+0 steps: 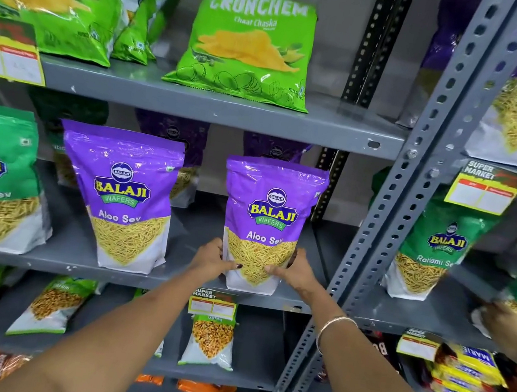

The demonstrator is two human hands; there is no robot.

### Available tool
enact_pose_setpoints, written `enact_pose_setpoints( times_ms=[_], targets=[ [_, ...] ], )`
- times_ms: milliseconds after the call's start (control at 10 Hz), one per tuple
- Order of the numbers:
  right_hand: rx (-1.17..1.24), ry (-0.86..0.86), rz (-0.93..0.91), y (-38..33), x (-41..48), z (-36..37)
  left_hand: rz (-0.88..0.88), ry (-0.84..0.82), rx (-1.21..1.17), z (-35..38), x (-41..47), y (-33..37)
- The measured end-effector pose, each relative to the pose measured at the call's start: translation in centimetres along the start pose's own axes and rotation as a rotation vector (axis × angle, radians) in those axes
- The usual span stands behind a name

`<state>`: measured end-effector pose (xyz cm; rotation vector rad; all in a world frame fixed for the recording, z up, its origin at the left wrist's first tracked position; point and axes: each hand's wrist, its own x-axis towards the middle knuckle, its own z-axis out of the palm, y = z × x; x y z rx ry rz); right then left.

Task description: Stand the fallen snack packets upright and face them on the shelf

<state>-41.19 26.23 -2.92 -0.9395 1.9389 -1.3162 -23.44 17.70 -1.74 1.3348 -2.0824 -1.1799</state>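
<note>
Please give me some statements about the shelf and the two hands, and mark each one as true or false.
1. Both hands, left hand and right hand, hold the purple Aloo Sev packet at its lower part. True.
2. This packet lies flat on the shelf. False: it stands upright, label forward.
3. A second Aloo Sev packet stands to its left. True.
4. The green Crunchem bag is on the same shelf. False: it is one shelf higher.
5. A bracelet is on the left wrist. False: right wrist.
</note>
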Motion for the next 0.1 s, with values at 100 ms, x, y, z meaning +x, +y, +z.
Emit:
enact_pose_setpoints(
  times_ms=[100],
  targets=[
    [-0.082,0.126,-0.097,-1.44,-0.80,0.27,0.033,0.080,0.095,-0.41,-0.55,0.02]
  ],
)
